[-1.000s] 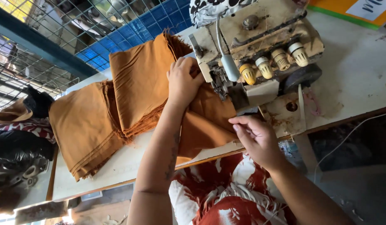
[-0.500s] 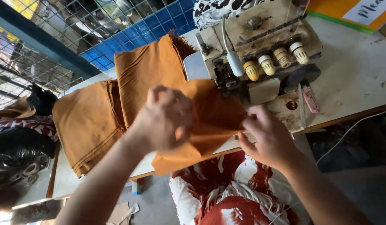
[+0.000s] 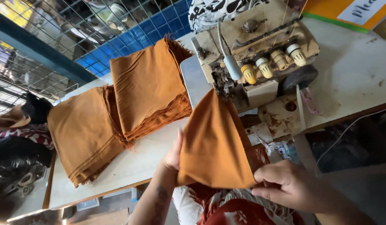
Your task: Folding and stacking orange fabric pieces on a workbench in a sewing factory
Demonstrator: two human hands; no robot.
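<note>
R hand (image 3: 286, 185) has its grip pinched shut on the lower corner of a brown cloth piece (image 3: 216, 143), thumb on top, fingers curled under. L hand (image 3: 173, 155) is mostly hidden behind the same piece; thumb shows at the cloth's left edge and the palm seems to back the fabric, so it looks like a hold on that edge, though the fingers can't be seen. The piece hangs stretched btwn the two hands, lifted off the counter (image 3: 139, 160), its top point reaching up to the needle area of the overlock machine (image 3: 255, 62). Can't tell if that tip is under the presser foot or just touching in front of it.

Progress, judged from how things lie: the piece is picked up and spread, and its tip is at the machine. No seam shows along the held edges, so the stitching looks not yet done on this one.

Further out: a neat stack of folded brown pieces (image 3: 149, 89) sits on the counter just left of the machine, frayed edges toward the hands. A second, flatter pile (image 3: 82, 131) lies left of that, touching it, near the counter's end. Wire mesh (image 3: 55, 33) and blue tiles beyond.
</note>
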